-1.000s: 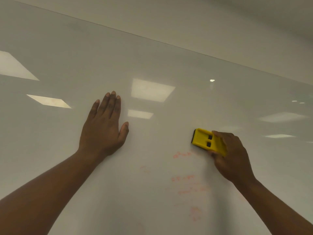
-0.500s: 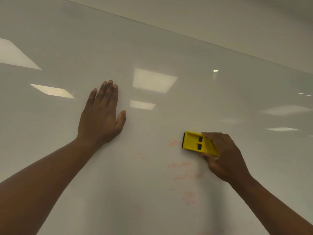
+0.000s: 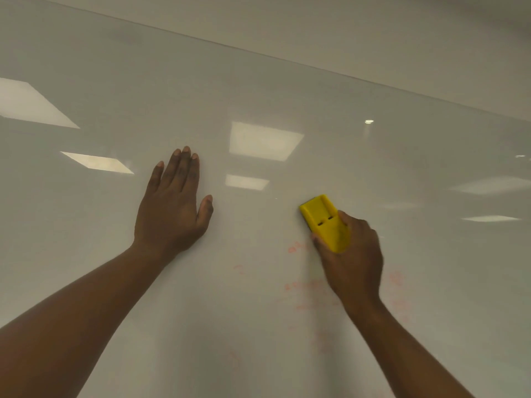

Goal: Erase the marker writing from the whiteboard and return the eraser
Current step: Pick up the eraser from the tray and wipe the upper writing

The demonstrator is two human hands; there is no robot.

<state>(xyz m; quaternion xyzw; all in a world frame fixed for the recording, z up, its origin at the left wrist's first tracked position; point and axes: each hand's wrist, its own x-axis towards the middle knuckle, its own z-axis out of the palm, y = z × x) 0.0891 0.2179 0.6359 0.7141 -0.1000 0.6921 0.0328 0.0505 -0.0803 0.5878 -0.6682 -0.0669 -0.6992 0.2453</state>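
Observation:
A glossy whiteboard fills the view. My right hand grips a yellow eraser and presses it against the board, its long side tilted up to the left. Faint red marker smudges lie just left of and below the eraser, with more smudges to the right of my wrist. My left hand rests flat on the board to the left, fingers together and pointing up, holding nothing.
The board's top edge runs diagonally across the upper view, with plain wall above. Ceiling lights reflect in the glossy surface.
The eraser has turned from lying nearly level to pointing up and left. My right hand has shifted with it over the smudges. My left hand stays flat on the board.

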